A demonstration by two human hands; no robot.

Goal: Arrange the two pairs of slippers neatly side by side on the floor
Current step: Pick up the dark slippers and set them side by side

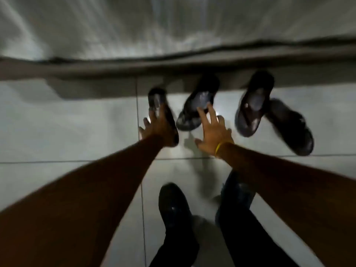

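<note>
Slippers: four dark ones [198, 105] on tiled floor [77, 132] beside the wall base [96, 74] — untidy.
Left hand [158, 126]: on the leftmost slipper [161, 112]; grip unclear.
Right hand [213, 132]: fingers spread — fingertips over the second slipper.

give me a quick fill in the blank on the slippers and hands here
1. The number of dark slippers on the tiled floor is ____.
2. The yellow band is on the ____ wrist.
3. The left hand lies over the ____most slipper.

Missing words: four; right; left
</note>
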